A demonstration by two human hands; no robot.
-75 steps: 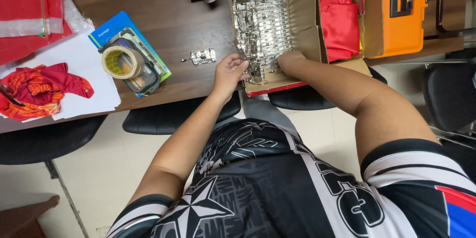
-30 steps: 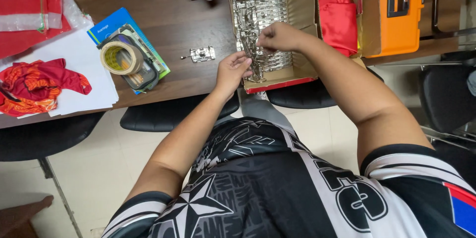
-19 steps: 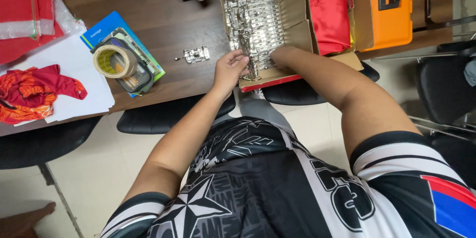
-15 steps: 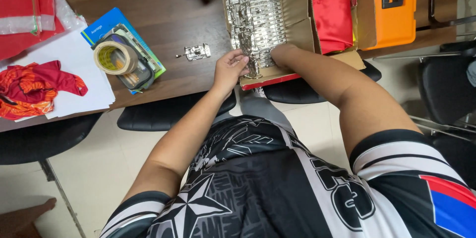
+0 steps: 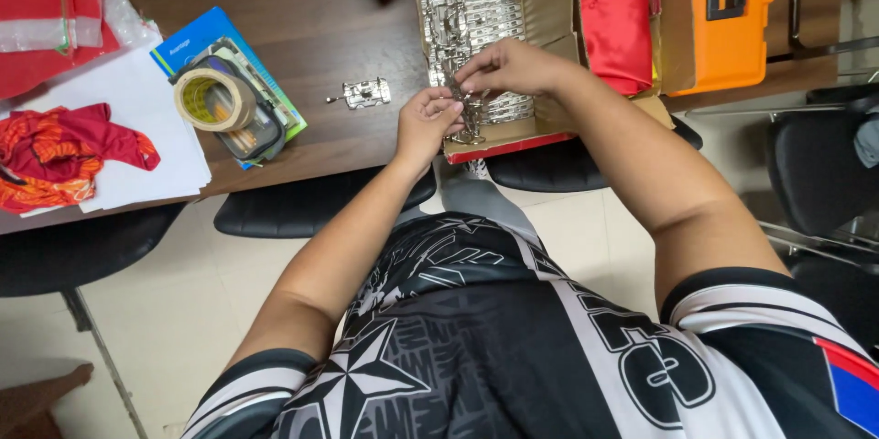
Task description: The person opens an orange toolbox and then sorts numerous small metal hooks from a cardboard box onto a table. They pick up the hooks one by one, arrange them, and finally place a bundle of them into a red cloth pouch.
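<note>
A dark wooden table carries an open cardboard box of stacked metal clips, an orange case, red cloth and a tape roll on a blue booklet. Both hands meet at the box's front edge: left hand and right hand each pinch one metal clip strip between curled fingers.

Both hands are meeting at the near edge of an open brown cardboard box packed with shiny silver metal clips. The left hand and right hand are pinching a dangling chain of linked clips. A loose clip cluster is lying on the dark wooden table, near a roll of beige tape.
</note>
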